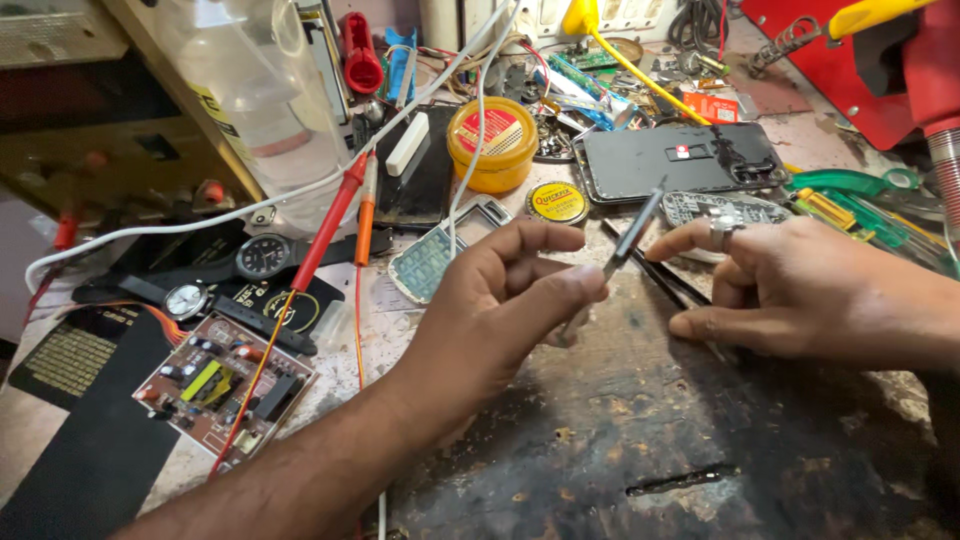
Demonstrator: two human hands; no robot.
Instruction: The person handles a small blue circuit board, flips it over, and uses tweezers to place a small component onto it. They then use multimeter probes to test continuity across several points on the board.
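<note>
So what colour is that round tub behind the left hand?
The round tub is yellow with a red patch on its lid, seen in the head view.

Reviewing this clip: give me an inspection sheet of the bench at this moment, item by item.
Surface: worn, scorched dark work mat over a pale bench top.
Job's things: thin grey metal tool pinched in the left hand; black tweezers lying under the right hand.
Clutter: phone back cover, yellow paste tub, small yellow tin, two wristwatches, brown circuit board, clear plastic bottle.
Grippers: left hand closed on the tool; right hand, ring on one finger, fingers spread over the mat, holding nothing.
Cables: red and orange test probes, white cable.
Surroundings: red equipment at upper right.
</note>
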